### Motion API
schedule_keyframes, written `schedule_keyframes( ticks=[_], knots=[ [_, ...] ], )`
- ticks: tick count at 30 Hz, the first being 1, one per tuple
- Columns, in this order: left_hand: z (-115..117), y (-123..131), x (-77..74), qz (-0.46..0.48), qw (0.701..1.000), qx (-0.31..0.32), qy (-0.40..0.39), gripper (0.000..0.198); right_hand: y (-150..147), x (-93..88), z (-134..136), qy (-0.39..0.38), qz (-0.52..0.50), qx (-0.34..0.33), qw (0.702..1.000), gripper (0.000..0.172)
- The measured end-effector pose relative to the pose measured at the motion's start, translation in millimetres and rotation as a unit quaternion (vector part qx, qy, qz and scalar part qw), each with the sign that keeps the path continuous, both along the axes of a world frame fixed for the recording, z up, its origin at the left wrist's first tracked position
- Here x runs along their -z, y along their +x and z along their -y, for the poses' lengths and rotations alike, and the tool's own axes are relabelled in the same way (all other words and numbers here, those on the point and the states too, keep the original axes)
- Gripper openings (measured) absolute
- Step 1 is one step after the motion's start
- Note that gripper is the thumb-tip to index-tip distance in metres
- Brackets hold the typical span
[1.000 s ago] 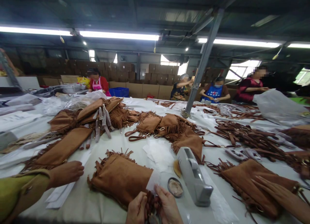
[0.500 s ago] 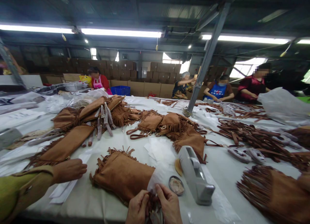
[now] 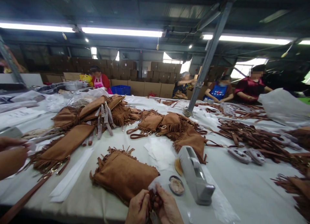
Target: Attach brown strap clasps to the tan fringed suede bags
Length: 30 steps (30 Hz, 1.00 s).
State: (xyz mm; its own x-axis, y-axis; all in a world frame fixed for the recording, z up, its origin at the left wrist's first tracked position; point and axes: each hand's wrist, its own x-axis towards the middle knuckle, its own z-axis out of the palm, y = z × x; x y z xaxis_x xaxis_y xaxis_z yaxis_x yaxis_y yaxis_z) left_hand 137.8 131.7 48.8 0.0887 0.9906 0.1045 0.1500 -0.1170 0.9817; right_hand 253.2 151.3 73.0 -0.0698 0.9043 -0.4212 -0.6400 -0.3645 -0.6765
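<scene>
My left hand (image 3: 137, 208) and my right hand (image 3: 167, 206) meet at the bottom edge of the view, fingers pinched together around a small dark brown piece and a bit of white tissue paper (image 3: 155, 183). What exactly the dark piece is I cannot make out. Just beyond my hands lies a tan suede fringed bag (image 3: 123, 174) on the white table (image 3: 242, 188). A grey tape dispenser (image 3: 195, 176) stands to the right of my hands, with a small round dish (image 3: 176, 186) beside it.
A co-worker's hands (image 3: 11, 154) work at the left edge with another fringed bag (image 3: 61, 148). Piles of tan bags (image 3: 167, 123) and brown straps (image 3: 252, 136) cover the middle and right. A steel post (image 3: 201, 75) rises from the table. Several people work at the far side.
The co-worker's arm at the left pulled back off the white strip and now handles a bag with a strap. The fringed bag at the lower right was drawn away to the right edge.
</scene>
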Motion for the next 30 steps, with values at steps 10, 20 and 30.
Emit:
schedule_keyframes(
  ticks=[10,20,30],
  knots=[
    [1,-2,0.4,0.013,1.000,0.006,-0.009,0.041,2,-5.2,-1,-0.022,0.002,0.018,1.000,0.041],
    [0,-2,2.5,0.041,0.999,0.007,-0.013,0.041,-1,6.3,-2,0.021,0.035,0.001,0.999,0.041],
    [1,-3,1.7,0.019,1.000,-0.006,-0.003,0.040,5,14.3,-2,0.066,0.105,-0.031,0.992,0.040]
  ],
)
